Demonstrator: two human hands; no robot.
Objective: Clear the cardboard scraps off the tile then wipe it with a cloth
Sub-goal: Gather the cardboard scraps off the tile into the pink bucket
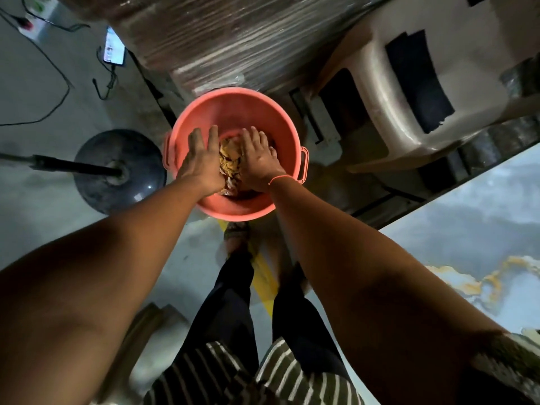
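An orange plastic bucket [233, 112] stands on the floor straight ahead of me. Both my hands are over its mouth, side by side, backs up. My left hand [201, 159] and my right hand [258, 160] have straight, spread fingers, and a bunch of tan cardboard scraps [230, 159] shows between them inside the bucket. Whether the palms touch the scraps is hidden. The grey-blue marbled tile [473, 229] with gold veins lies at the right, its visible part bare. No cloth is in view.
A dark round stand base [119, 171] with a black pole sits left of the bucket. Behind it rises a wrapped stack of boxes [233, 39]. A beige plastic stool [409, 97] lies at the right. Cables and a lit phone [114, 49] are on the floor at the far left.
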